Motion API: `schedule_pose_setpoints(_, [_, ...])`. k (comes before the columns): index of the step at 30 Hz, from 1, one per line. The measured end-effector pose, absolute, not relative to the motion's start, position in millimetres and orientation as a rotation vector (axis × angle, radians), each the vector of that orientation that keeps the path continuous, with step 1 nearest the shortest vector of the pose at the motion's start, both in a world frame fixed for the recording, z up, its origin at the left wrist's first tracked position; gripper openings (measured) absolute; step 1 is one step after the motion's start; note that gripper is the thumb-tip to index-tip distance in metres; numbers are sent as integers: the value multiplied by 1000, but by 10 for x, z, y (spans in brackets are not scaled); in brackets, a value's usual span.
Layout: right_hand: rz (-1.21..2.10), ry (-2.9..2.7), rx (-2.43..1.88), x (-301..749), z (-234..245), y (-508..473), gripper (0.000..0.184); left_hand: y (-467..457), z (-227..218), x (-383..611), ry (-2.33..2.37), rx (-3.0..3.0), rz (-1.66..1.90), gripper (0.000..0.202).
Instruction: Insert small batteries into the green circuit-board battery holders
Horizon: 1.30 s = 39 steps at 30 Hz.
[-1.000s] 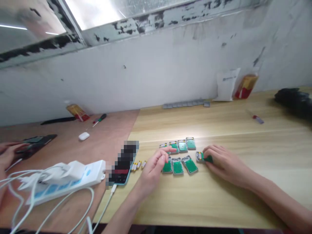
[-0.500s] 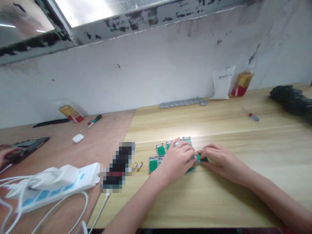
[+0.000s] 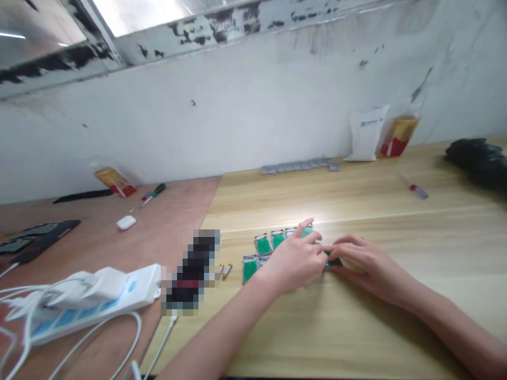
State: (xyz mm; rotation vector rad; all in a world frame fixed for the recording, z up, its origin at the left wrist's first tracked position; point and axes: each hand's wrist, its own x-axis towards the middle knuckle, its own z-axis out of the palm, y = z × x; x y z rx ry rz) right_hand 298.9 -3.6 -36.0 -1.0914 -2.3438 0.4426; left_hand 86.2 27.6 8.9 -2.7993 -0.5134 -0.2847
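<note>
My right hand [image 3: 362,264] holds a small green circuit board [image 3: 335,260] by its edge, thumb and fingers closed on it. My left hand [image 3: 299,258] meets the same board at its left end. Its fingers are bent there, while the index finger sticks up and away; the fingertips partly cover the board. Under and behind my left hand lie several similar green boards in grey frames, such as the far-left framed board [image 3: 250,269] and another framed board [image 3: 262,244]. Boards in the back row carry a small battery along the top edge. Two loose small batteries [image 3: 227,271] lie left of them.
A phone blurred by pixels [image 3: 190,272] lies to the left, its cable attached. Beyond it are a white power strip [image 3: 144,285] and a white case [image 3: 127,222]. Grey pieces [image 3: 297,167] line the wall. A screwdriver [image 3: 419,191] and black bag [image 3: 475,161] lie right.
My left hand has turned slightly and its index finger has lifted, uncovering more of the back row. Both hands stay at the held board. The other person's hand at far left has gone from view.
</note>
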Motion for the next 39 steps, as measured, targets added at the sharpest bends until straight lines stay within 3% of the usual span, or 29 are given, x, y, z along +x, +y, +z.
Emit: schedule_pose_setpoints(39, [435,-2355,-1104,2993,-381,-33,19,360,-24,768,-428,-2838,-358,17])
